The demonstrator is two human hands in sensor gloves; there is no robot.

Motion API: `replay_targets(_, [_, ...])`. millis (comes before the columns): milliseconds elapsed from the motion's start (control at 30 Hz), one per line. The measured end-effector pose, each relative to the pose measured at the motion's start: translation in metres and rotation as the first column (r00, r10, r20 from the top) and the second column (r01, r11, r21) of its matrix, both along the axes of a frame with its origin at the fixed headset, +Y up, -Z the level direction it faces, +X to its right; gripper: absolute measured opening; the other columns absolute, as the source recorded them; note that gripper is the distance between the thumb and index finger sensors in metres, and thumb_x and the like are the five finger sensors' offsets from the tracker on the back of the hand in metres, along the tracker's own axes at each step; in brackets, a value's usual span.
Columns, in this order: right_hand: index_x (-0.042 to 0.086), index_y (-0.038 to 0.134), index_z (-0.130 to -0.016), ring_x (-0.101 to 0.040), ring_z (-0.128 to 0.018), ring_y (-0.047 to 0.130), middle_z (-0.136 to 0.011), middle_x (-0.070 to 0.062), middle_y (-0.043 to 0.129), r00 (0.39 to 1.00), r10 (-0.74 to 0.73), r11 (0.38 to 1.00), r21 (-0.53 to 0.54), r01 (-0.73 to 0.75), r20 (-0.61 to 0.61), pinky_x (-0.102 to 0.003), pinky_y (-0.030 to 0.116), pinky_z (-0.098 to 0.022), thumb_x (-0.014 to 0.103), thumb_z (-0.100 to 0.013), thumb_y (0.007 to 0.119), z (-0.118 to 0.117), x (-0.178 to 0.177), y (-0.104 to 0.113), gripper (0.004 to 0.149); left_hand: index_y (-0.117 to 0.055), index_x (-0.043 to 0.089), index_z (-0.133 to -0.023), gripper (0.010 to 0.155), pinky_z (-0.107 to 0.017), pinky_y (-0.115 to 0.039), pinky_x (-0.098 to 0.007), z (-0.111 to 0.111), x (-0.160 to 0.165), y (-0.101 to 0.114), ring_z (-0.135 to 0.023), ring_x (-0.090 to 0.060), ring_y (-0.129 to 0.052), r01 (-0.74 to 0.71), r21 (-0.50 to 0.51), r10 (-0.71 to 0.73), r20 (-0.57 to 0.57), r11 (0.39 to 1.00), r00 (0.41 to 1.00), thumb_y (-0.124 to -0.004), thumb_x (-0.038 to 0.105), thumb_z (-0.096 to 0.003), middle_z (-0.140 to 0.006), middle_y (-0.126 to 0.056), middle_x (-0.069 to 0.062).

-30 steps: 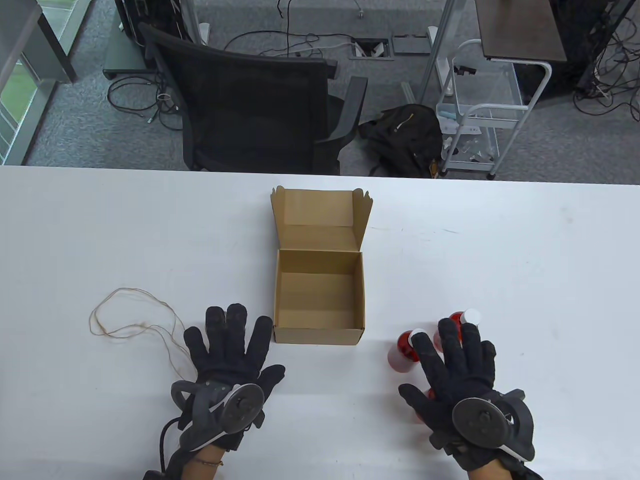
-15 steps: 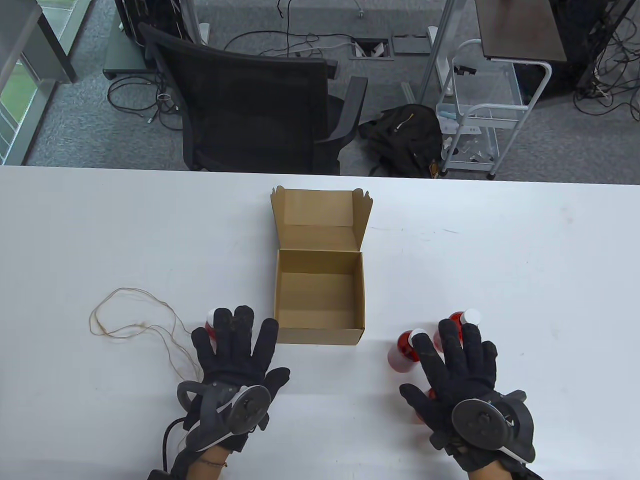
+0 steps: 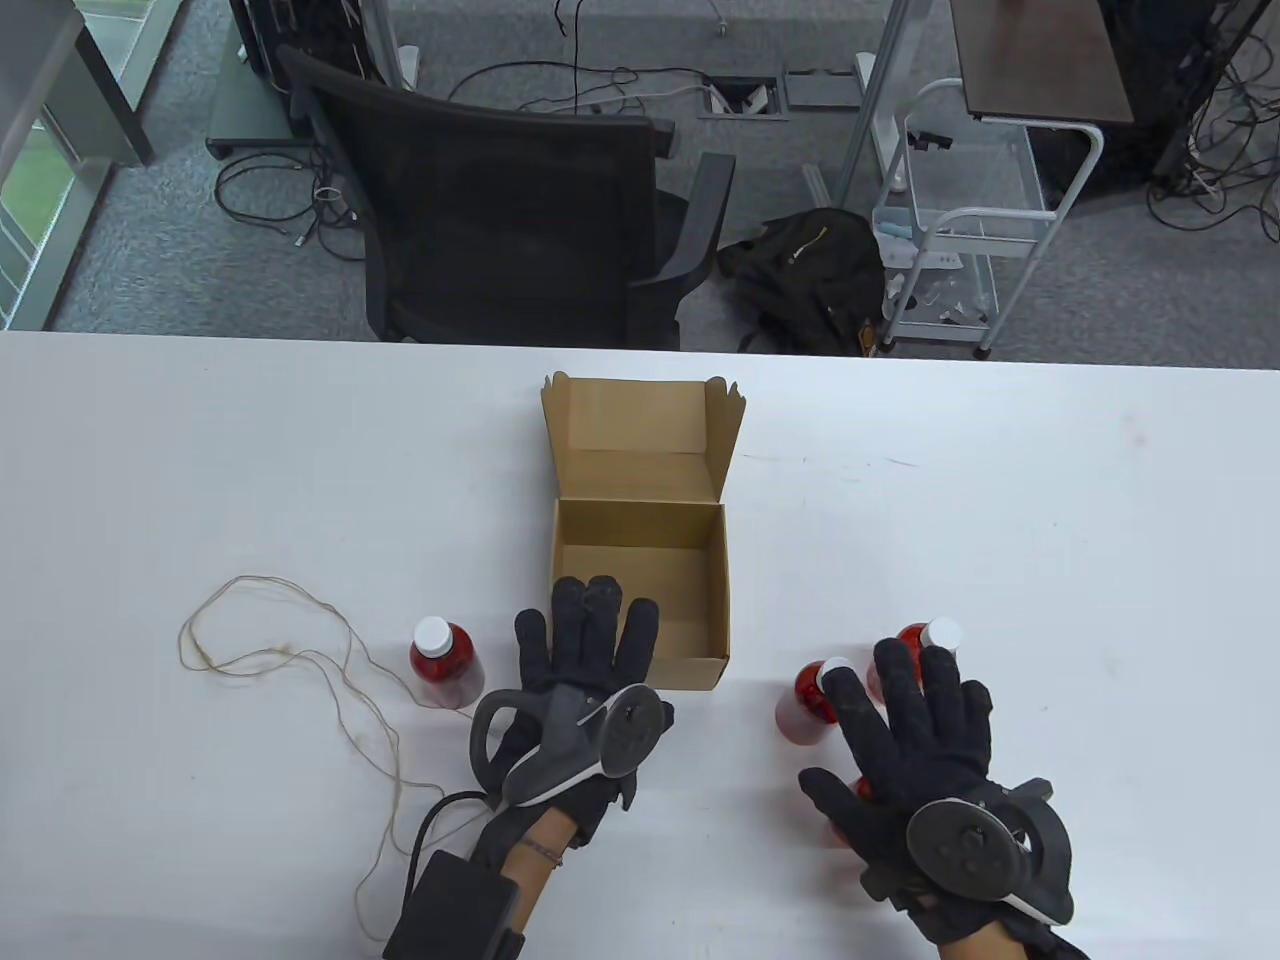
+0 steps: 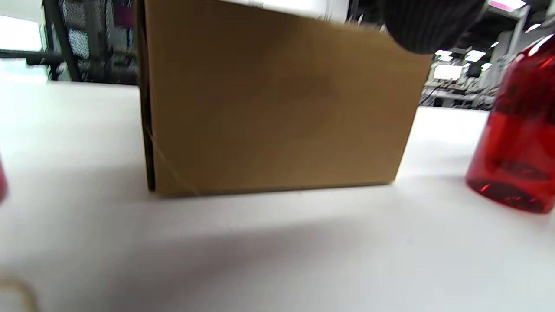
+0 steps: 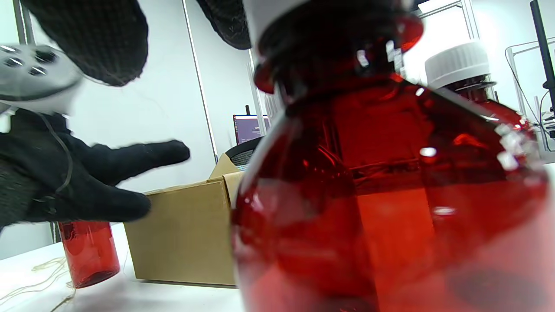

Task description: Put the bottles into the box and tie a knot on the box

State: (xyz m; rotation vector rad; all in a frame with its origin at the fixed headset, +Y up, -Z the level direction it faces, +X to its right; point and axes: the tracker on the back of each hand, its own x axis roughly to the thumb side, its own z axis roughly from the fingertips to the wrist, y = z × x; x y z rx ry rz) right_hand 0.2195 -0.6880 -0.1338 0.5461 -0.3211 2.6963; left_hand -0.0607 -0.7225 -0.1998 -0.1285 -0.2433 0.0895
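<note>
An open brown cardboard box [image 3: 640, 590] stands mid-table, its lid flap up at the back. Its front wall [image 4: 277, 108] fills the left wrist view. My left hand [image 3: 590, 635] hovers flat with straight fingers over the box's near left corner and holds nothing. One red bottle with a white cap [image 3: 442, 662] stands alone left of the box. My right hand [image 3: 905, 700] lies flat, fingers straight, over a cluster of red bottles [image 3: 812, 700] right of the box. One of them [image 5: 390, 195] looms close under the right palm. A thin string [image 3: 280, 660] lies loose at the left.
The white table [image 3: 1050, 520] runs to a far edge, with a black office chair [image 3: 500, 200] and a wire cart [image 3: 960, 230] on the floor beyond. A black unit on my left forearm [image 3: 455, 910] trails a cable.
My left hand moved right and forward, off the left bottle to the box's front edge, uncovering that bottle. The right hand stayed over its bottles.
</note>
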Motion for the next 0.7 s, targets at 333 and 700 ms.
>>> replay_targets(333, [0.022,0.047,-0.114,-0.056,-0.101,0.02,-0.119,-0.022,0.029,1.0,-0.024,1.0,0.005,0.024,-0.005,-0.077,0.02,-0.064,0.058,-0.048,0.077,0.0,0.002,0.001,0.081,-0.018,0.021,-0.12,0.098,-0.07,-0.014,-0.071,-0.014,0.01,-0.015,-0.113,-0.055,-0.015,0.085,-0.034,-0.087,-0.053,0.996,0.995,-0.073,0.062,-0.0506,-0.128,-0.014,-0.023])
replay_targets(700, [0.022,0.048,-0.114,-0.056,-0.1,0.02,-0.119,-0.023,0.029,0.999,-0.045,0.999,-0.022,0.045,-0.007,-0.077,0.021,-0.064,0.058,-0.048,0.077,-0.002,0.004,-0.001,0.08,-0.031,0.022,-0.12,0.09,-0.069,-0.018,-0.076,0.025,0.017,-0.009,-0.115,-0.054,-0.033,-0.011,0.004,0.01,0.132,1.0,0.991,-0.074,0.06,-0.0505,-0.129,-0.04,-0.022])
